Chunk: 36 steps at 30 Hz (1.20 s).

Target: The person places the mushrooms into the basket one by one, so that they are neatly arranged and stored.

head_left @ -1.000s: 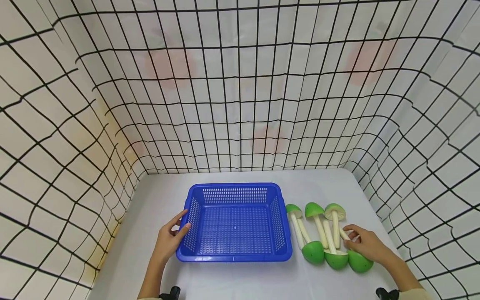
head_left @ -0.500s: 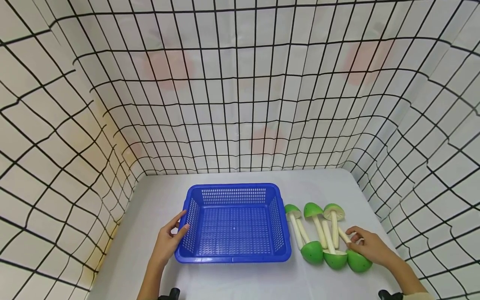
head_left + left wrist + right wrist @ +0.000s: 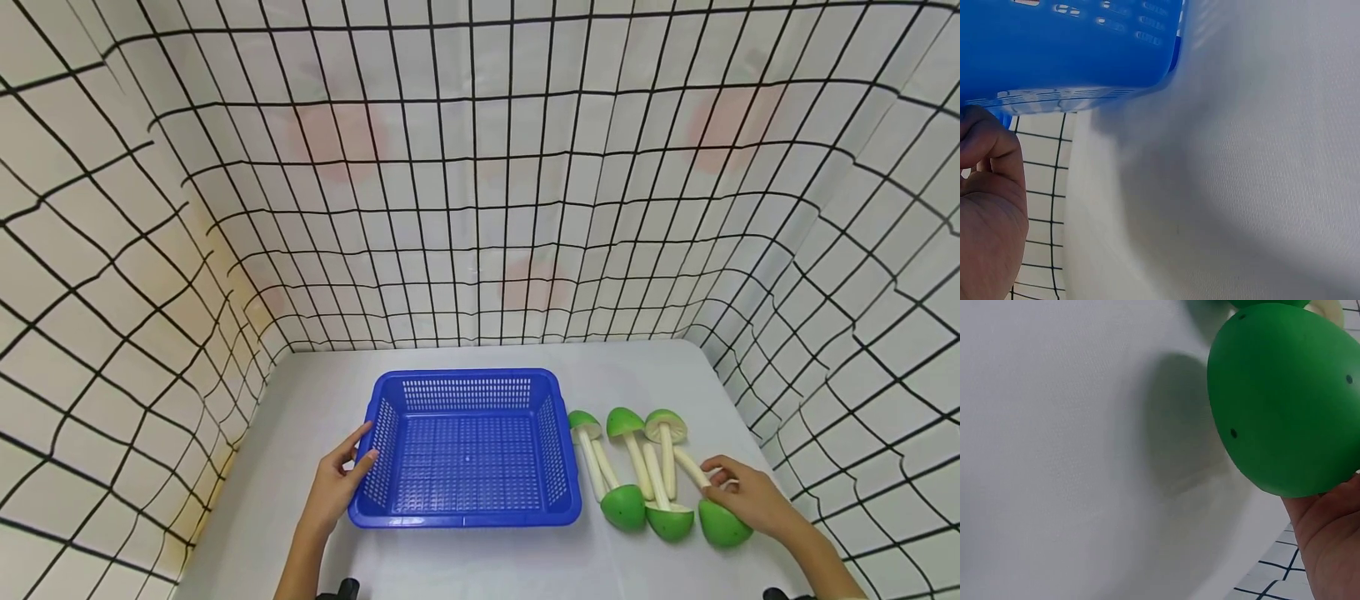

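My left hand (image 3: 337, 479) grips the left rim of a blue plastic basket (image 3: 465, 521), thumb over the edge. In the left wrist view, the fingers of that hand (image 3: 988, 219) meet the wall of the basket (image 3: 1066, 50). On the right, my right hand (image 3: 753, 504) holds the rightmost toy mushroom (image 3: 724, 527) by its pale stem, near the green cap. That cap (image 3: 1285, 400) fills much of the right wrist view and hides the fingertips. The basket has nothing in it.
Several more green-capped toy mushrooms (image 3: 624, 507) lie side by side between the basket and my right hand, caps pointing alternate ways. A white cloth with black grid lines (image 3: 480, 208) rises behind and along both sides of the white tabletop (image 3: 480, 562).
My right hand has shifted slightly right with the rightmost mushroom, opening a gap between its cap and the neighbouring one. My left hand stays on the basket rim.
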Available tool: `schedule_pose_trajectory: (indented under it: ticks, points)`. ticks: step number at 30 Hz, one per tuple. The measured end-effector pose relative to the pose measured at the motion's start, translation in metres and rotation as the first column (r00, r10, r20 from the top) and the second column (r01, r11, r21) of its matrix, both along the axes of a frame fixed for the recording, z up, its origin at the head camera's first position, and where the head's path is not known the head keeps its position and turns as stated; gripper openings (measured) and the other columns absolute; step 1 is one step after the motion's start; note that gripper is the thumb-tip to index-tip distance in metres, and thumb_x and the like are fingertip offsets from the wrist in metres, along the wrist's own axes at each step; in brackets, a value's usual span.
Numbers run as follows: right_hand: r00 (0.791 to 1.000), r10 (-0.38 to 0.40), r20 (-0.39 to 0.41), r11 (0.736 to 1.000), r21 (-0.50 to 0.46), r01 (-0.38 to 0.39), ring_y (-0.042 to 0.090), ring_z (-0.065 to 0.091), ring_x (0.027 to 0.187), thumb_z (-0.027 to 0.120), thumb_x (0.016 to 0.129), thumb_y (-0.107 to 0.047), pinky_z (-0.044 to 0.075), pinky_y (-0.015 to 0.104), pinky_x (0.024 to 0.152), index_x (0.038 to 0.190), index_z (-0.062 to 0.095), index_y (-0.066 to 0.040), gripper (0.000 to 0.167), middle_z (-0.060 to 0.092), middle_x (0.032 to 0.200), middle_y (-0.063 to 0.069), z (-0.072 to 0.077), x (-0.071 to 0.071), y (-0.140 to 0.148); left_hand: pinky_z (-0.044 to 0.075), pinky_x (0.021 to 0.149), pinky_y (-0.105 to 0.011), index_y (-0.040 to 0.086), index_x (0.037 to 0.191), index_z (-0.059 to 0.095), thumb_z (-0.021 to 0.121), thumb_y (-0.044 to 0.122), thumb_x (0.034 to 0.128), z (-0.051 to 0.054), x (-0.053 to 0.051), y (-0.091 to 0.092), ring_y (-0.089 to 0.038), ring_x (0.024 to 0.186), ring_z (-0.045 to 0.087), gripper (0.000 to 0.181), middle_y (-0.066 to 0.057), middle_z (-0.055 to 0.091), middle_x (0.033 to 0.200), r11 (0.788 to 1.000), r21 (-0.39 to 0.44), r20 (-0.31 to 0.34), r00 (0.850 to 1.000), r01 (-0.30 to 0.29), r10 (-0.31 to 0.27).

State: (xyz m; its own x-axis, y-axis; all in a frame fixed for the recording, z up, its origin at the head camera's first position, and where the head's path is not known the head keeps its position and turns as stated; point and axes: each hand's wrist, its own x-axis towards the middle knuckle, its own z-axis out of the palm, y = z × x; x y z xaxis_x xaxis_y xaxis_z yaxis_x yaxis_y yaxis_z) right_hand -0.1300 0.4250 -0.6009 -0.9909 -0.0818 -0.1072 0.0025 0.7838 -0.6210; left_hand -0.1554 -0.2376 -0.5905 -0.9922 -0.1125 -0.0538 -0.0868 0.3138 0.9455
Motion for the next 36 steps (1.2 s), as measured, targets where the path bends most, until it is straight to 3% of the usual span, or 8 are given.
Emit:
schedule_pose_trajectory:
  ticks: [8, 16, 22, 28, 36]
  points:
    - [1.000, -0.023, 0.008, 0.998, -0.053, 0.024, 0.003, 0.060, 0.065, 0.072, 0.095, -0.020, 0.048, 0.024, 0.060, 0.125, 0.061, -0.002, 0.037, 0.069, 0.096, 0.006, 0.014, 0.002, -0.001, 0.056, 0.063, -0.026, 0.025, 0.151, 0.053, 0.071, 0.031, 0.0988, 0.003, 0.003, 0.002, -0.019, 0.072, 0.062, 0.056, -0.015, 0.053, 0.098, 1.000, 0.015, 0.020, 1.000, 0.011, -0.011]
    - [0.999, -0.027, -0.040, 0.995, -0.101, 0.023, 0.003, 0.061, 0.064, 0.072, 0.097, -0.021, 0.050, 0.025, 0.056, 0.129, 0.059, -0.004, 0.039, 0.068, 0.100, 0.007, 0.019, -0.008, -0.009, 0.057, 0.065, -0.028, 0.026, 0.152, 0.052, 0.069, 0.033, 0.0997, 0.000, 0.003, 0.002, -0.019, 0.076, 0.064, 0.056, -0.013, 0.055, 0.099, 1.000, 0.016, 0.032, 0.999, -0.007, 0.006]
    - [0.998, -0.027, -0.048, 0.990, -0.138, 0.020, 0.003, 0.058, 0.061, 0.072, 0.096, -0.018, 0.049, 0.025, 0.054, 0.131, 0.057, -0.002, 0.041, 0.068, 0.101, 0.011, 0.031, -0.010, -0.019, 0.056, 0.064, -0.027, 0.026, 0.153, 0.051, 0.069, 0.035, 0.0997, 0.000, 0.003, 0.002, -0.019, 0.077, 0.063, 0.057, -0.013, 0.055, 0.098, 1.000, 0.025, 0.039, 0.999, -0.007, 0.006]
    - [0.998, -0.051, -0.045, 0.990, -0.131, 0.045, 0.001, 0.065, 0.072, 0.072, 0.098, -0.024, 0.052, 0.026, 0.058, 0.134, 0.056, -0.004, 0.045, 0.068, 0.107, 0.014, 0.040, -0.016, -0.025, 0.055, 0.066, -0.025, 0.032, 0.150, 0.054, 0.069, 0.035, 0.0995, 0.002, 0.004, 0.003, -0.021, 0.083, 0.061, 0.053, -0.014, 0.055, 0.099, 0.996, 0.076, 0.073, 0.997, -0.036, 0.030]
    - [0.996, -0.071, -0.061, 0.979, -0.195, 0.058, -0.002, 0.069, 0.082, 0.068, 0.101, -0.028, 0.056, 0.026, 0.064, 0.139, 0.053, -0.004, 0.048, 0.068, 0.114, 0.018, 0.045, -0.026, -0.039, 0.052, 0.071, -0.023, 0.027, 0.150, 0.055, 0.062, 0.033, 0.1040, -0.002, 0.004, 0.005, -0.018, 0.085, 0.058, 0.047, -0.012, 0.056, 0.096, 0.986, 0.151, 0.073, 0.996, -0.068, 0.057]
